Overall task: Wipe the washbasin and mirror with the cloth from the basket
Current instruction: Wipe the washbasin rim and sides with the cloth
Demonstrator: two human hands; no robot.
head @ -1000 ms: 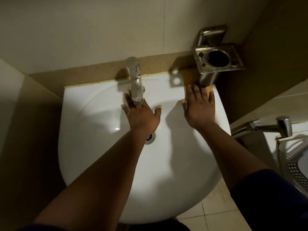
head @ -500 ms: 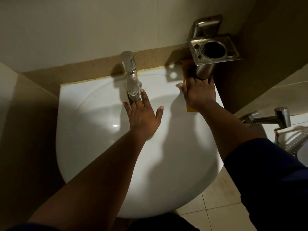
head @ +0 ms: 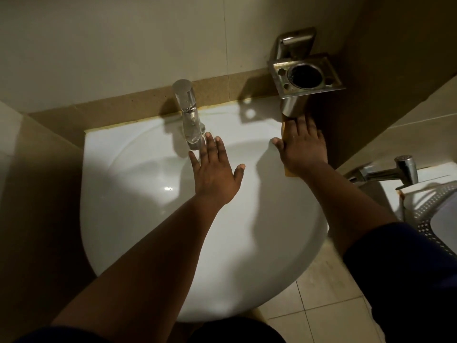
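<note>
Washbasin: white washbasin [head: 138,219] is filling the middle of the view, its far edge sitting against a tan strip below the wall
Cloth: yellow cloth [head: 288,172] is lying on the basin's far right rim, mostly hidden; only a corner is showing near the wrist and a sliver at the far fingertips
Right hand: right hand [head: 303,147] is lying flat on the cloth, fingers straight and pointing far, pressing it onto the rim; grip is released, nothing curled round the cloth
Left hand: left hand [head: 215,172] is lying palm down over the middle of the bowl, fingers spread and straight, grip released, holding nothing; its fingertips are just beside the tap spout, contact cannot be told
Tap: chrome tap [head: 189,115] is standing upright at the far middle of the basin
Holder: square metal tumbler holder [head: 305,75] is hanging on the wall above the far right corner, right fingertips lying just under its cup
Right edge: a metal spray nozzle [head: 385,172] and part of a perforated basket [head: 425,211] are showing, well apart from the cloth
Mirror: not in view
</note>
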